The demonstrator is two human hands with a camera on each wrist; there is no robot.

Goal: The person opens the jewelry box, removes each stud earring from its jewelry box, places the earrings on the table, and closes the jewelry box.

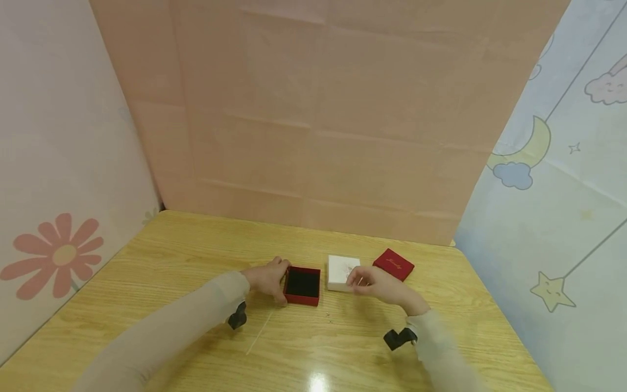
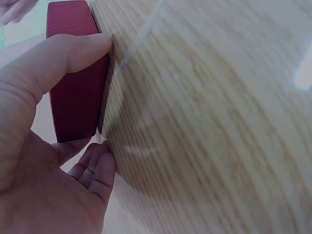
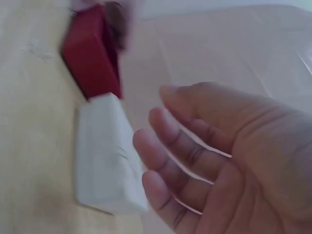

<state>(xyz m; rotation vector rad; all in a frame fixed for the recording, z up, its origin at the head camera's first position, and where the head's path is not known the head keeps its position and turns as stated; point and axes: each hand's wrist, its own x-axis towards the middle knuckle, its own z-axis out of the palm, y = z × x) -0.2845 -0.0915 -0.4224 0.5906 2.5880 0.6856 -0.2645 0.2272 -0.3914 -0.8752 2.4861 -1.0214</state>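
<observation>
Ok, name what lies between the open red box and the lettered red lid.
A white box lies there in the head view, the right hand partly covering it.

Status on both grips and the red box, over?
Left grip holds red box, box open, black inside. Right grip empty, near white box. Nothing seen blocking red box.

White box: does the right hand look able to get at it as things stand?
Probably yes: the right hand hovers close to the white box, fingers loosely curved and apparently empty, with nothing showing between hand and box. The left hand is away at the open red box.
</observation>
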